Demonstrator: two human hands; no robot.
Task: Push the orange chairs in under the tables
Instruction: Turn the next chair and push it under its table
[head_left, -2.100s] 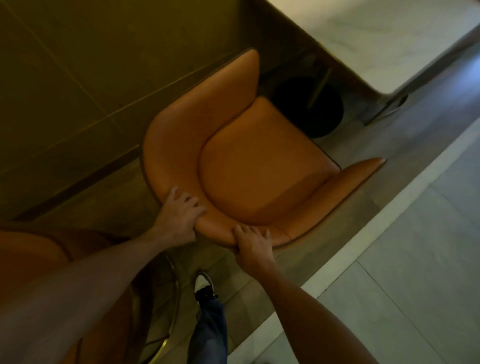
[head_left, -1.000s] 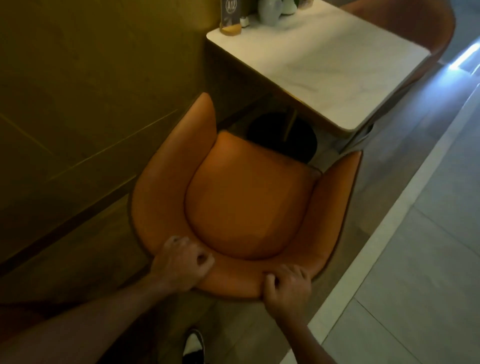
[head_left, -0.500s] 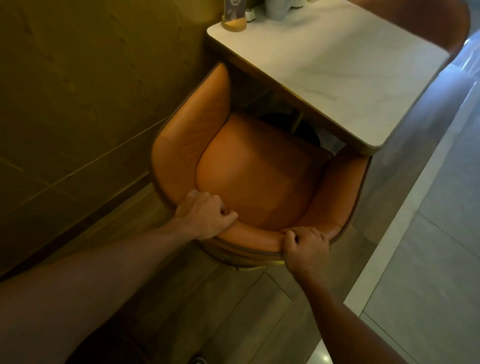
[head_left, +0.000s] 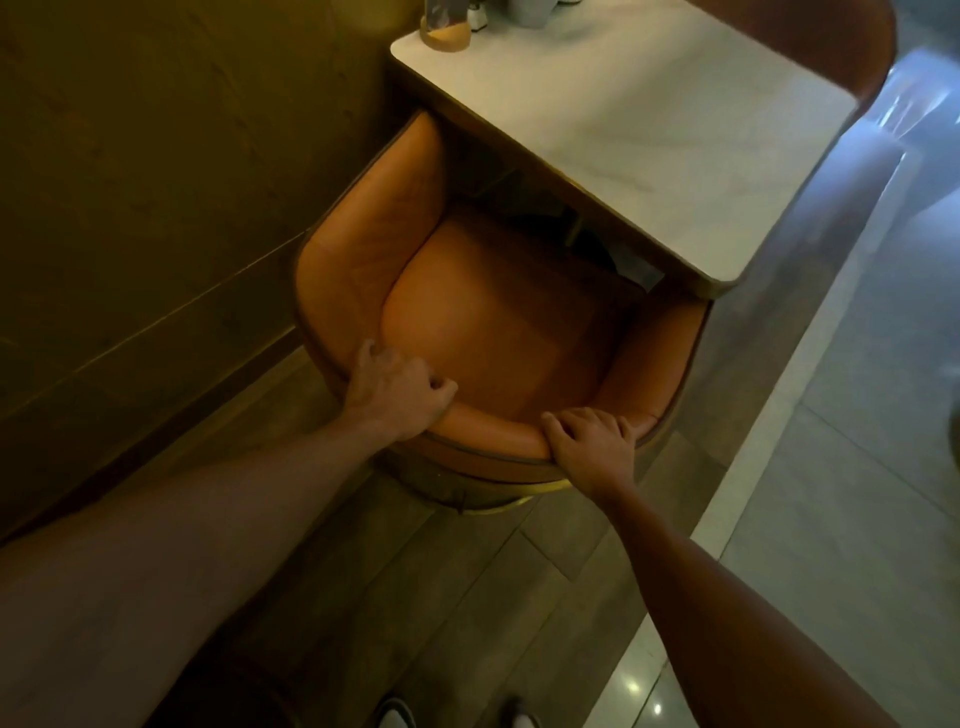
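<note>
Orange chair (head_left: 498, 338) backrest under both hands' closed grip (left hand (head_left: 397, 392), right hand (head_left: 592, 441)).

Dim, warm-lit room. Dark olive panelled wall (head_left: 156, 156) left, thin seam lines. Wood-look plank floor (head_left: 415, 597) near centre. Pale glossy tile floor (head_left: 841, 519) right, light border strip between. Small condiment items (head_left: 447, 31) far, blurred.

Orange leather tub chair (head_left: 498, 338) upright on the floor, curved back nearest the camera, open front facing the white marble table (head_left: 639, 135). Seat front tucked under the table's near edge; left armrest beside the wall, right armrest at the table's near corner.
</note>
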